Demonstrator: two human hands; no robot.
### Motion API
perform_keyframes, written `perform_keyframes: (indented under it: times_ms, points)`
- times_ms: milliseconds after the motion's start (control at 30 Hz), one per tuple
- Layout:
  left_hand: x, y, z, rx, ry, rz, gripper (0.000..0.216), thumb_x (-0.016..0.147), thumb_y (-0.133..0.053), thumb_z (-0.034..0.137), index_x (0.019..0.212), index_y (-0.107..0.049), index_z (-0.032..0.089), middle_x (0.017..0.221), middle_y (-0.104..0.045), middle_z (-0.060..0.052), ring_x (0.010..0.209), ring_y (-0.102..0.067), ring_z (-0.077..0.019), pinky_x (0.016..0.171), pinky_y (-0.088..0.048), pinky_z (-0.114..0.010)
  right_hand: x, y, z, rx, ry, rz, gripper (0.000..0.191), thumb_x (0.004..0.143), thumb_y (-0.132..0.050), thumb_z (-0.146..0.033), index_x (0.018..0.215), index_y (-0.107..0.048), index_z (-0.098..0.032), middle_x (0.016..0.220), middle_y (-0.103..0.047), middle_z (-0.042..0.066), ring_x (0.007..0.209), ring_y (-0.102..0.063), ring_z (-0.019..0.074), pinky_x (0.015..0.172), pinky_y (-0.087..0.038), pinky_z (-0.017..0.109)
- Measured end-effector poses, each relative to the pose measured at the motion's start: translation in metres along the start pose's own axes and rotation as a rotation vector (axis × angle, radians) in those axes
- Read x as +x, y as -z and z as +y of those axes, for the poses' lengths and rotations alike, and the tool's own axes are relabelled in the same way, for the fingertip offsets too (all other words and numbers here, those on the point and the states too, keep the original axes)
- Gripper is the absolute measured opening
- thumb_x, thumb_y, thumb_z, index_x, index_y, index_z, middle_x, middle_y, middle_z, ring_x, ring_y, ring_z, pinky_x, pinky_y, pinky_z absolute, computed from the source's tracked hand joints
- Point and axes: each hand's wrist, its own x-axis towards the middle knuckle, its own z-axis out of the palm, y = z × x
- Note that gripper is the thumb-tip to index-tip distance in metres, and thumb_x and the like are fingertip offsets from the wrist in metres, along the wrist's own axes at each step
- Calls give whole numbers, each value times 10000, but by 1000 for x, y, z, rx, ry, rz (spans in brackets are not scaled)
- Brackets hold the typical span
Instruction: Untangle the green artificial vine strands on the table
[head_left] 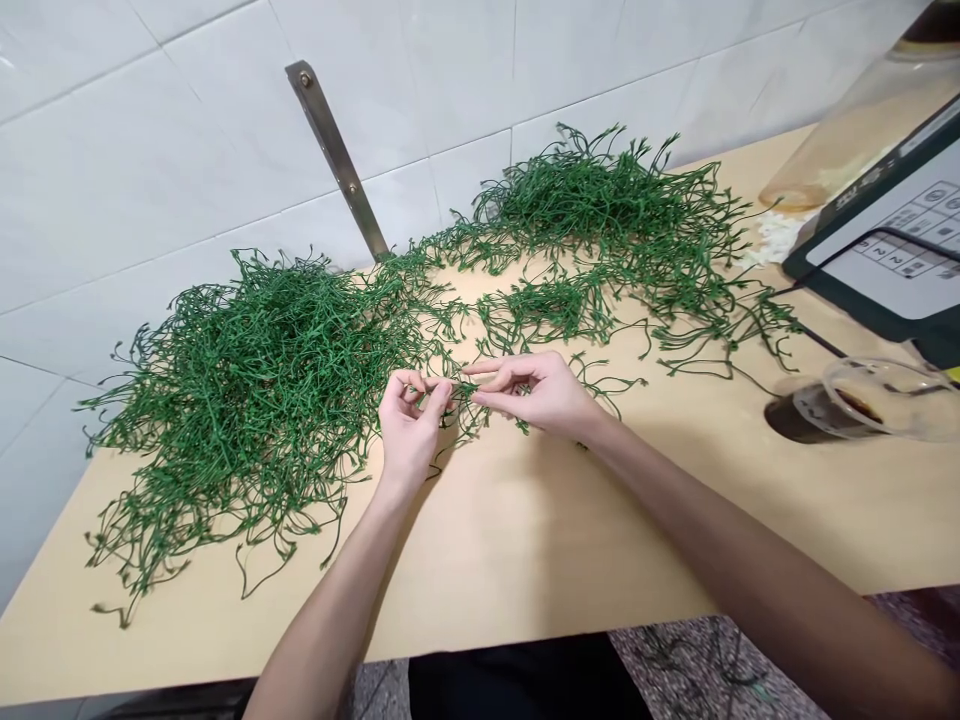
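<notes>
Head view: one sprig (459, 392) pinched between both hands.
My left hand (409, 425) and right hand (536, 392) each grip it closed; the heap (255, 400) beside looks mostly unworked.

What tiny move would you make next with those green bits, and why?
Probably ease the hands slightly apart to free it. The left hand and right hand each pinch the same green sprig, and its strands lie tangled with loose ones beside the big pile.
</notes>
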Motion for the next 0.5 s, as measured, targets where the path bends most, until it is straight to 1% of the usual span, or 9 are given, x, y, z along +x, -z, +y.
perform_keyframes:
  times_ms: [67, 133, 200, 233, 267, 300, 367, 433, 500]
  points:
    - [1, 1, 1, 6, 8, -26, 432, 711, -802, 361, 749, -400, 209, 761, -653, 22, 576, -586, -74, 610, -505, -219, -2, 0, -2, 36, -46, -18, 238, 707, -774, -345, 661, -673, -135, 1115, -738, 178, 417, -522, 52, 420, -439, 253]
    - [-1, 0, 3, 42, -9, -52, 410, 725, -793, 346, 733, -408, 207, 754, -644, 19, 596, -582, -79, 609, -493, -216, -3, 1, -4, 78, -87, -28, 237, 686, -793, -313, 812, -680, -146, 1170, -719, 168, 393, -530, 42, 380, -425, 228]
    - [-3, -2, 5, 106, -43, -76, 388, 739, -784, 338, 708, -422, 204, 730, -626, 16, 647, -592, -96, 634, -487, -221, -3, 0, -6, 119, -100, -42, 401, 670, -804, -270, 1034, -660, -182, 1186, -713, 137, 384, -521, 31, 357, -410, 205]
    - [-4, -3, 7, 136, -59, -89, 380, 747, -779, 341, 696, -428, 203, 725, -622, 12, 678, -604, -108, 653, -489, -229, -3, 0, -7, 130, -104, -64, 469, 671, -802, -256, 1108, -644, -197, 1118, -736, 110, 378, -509, 29, 353, -404, 198]
    - [-5, -4, 8, 157, -72, -98, 377, 755, -774, 349, 687, -433, 202, 728, -626, 5, 710, -618, -121, 675, -493, -240, -3, 0, -7, 130, -112, -92, 480, 682, -794, -253, 1134, -643, -197, 975, -760, 73, 369, -494, 32, 354, -395, 194]
    - [-6, -4, 9, 168, -82, -102, 382, 759, -772, 359, 680, -433, 202, 737, -638, -4, 734, -633, -133, 694, -498, -252, -3, 0, -7, 123, -126, -114, 440, 696, -786, -260, 1111, -660, -184, 782, -746, 27, 355, -474, 39, 354, -379, 191]
    - [-6, -4, 11, 166, -105, -86, 407, 752, -779, 384, 671, -424, 202, 754, -667, -22, 767, -663, -152, 719, -507, -271, -2, 0, -7, 96, -165, -114, 330, 698, -793, -296, 979, -697, -151, 478, -586, -54, 335, -442, 55, 353, -337, 191]
    - [-5, -4, 12, 150, -122, -54, 433, 736, -794, 399, 667, -413, 205, 755, -686, -29, 788, -688, -166, 731, -516, -281, 0, 0, -6, 95, -188, -53, 324, 649, -834, -340, 863, -693, -142, 421, -518, -68, 347, -440, 65, 358, -324, 198]
    - [-4, -4, 12, 132, -121, -28, 440, 730, -799, 395, 667, -407, 208, 755, -696, -27, 806, -703, -172, 735, -523, -283, 1, 0, -6, 126, -177, 23, 380, 571, -881, -363, 803, -673, -145, 485, -570, -40, 386, -471, 71, 376, -352, 209]
